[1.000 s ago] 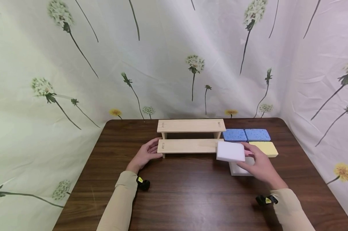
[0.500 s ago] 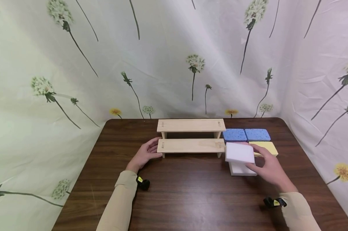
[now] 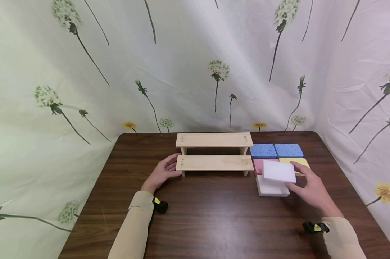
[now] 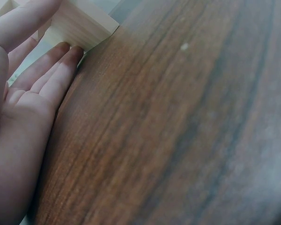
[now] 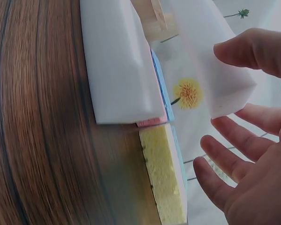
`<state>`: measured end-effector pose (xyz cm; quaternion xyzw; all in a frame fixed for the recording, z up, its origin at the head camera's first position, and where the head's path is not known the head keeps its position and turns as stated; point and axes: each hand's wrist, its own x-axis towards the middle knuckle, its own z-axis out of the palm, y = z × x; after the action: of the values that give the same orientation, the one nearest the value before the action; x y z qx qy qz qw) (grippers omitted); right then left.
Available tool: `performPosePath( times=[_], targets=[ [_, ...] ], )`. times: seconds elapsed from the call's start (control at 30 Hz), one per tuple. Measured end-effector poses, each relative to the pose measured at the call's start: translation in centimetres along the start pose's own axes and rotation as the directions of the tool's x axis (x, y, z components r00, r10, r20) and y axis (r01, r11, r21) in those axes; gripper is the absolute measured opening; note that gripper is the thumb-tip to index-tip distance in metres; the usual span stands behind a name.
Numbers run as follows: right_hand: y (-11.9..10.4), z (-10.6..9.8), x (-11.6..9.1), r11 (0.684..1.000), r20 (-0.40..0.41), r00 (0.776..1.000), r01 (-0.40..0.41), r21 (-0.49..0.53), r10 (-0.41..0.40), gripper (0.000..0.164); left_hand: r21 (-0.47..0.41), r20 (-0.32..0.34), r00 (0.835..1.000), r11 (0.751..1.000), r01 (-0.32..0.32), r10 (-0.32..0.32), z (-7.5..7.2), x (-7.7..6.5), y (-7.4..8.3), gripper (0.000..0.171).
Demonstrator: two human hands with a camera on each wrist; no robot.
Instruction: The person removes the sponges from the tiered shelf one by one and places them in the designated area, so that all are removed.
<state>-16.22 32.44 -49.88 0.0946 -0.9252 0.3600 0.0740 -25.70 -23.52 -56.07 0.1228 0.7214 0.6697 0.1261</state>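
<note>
A two-step wooden stand [image 3: 214, 163] is on the table. At the left end of its lower step, my left hand [image 3: 161, 174] rests with the fingertips against the wood. The left wrist view shows these fingers [image 4: 56, 84] nearly straight beside a wooden leg [image 4: 79, 23]. Between thumb and fingertips, my right hand [image 3: 314, 189] pinches a white sponge [image 3: 279, 172] by its right edge. That sponge is raised and slightly tilted above a second white sponge [image 3: 271, 190] lying on the table. In the right wrist view, a gap separates the held sponge [image 5: 215, 56] from the lower one [image 5: 122, 70].
Right of the stand lie two blue sponges [image 3: 289, 150] at the back. In front of them are a pink sponge [image 3: 258, 166], partly covered in view, and a yellow sponge [image 3: 289, 161]. A flower-print cloth [image 3: 188, 72] hangs behind the dark wooden table [image 3: 214, 216].
My right hand has moved to the right with the white sponge, from over the stand's right end to above the other white sponge. My left hand has stayed in place.
</note>
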Motion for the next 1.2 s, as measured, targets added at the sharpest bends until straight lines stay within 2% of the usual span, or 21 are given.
performPosePath(
  times=[0.23,0.4,0.7,1.03,1.2],
  targets=[
    [0.5,-1.0,-0.4,0.994,0.036,0.993,-0.111,0.019,0.110,0.086,-0.008,0.000,1.000,1.000,0.004,-0.004,0.0,0.0,0.1,0.086],
    [0.9,-1.6,-0.6,0.988,0.029,0.988,-0.154,0.025,0.154,0.088,-0.013,0.000,1.000,1.000,0.000,0.000,0.0,0.0,0.1,0.086],
    [2.3,-2.3,-1.4,0.983,0.044,0.982,-0.182,0.011,0.181,0.089,-0.005,0.001,1.000,1.000,-0.001,0.001,0.0,0.0,0.0,0.086],
    [3.4,-3.3,-2.2,0.984,-0.019,0.984,-0.176,-0.005,0.176,0.082,-0.006,0.000,1.000,1.000,0.002,-0.002,0.0,0.0,-0.1,0.086],
    [4.0,-3.7,-2.8,0.981,-0.018,0.981,-0.194,-0.022,0.194,0.081,-0.004,0.002,1.000,1.000,-0.007,0.007,0.0,0.0,0.0,0.085]
  ],
)
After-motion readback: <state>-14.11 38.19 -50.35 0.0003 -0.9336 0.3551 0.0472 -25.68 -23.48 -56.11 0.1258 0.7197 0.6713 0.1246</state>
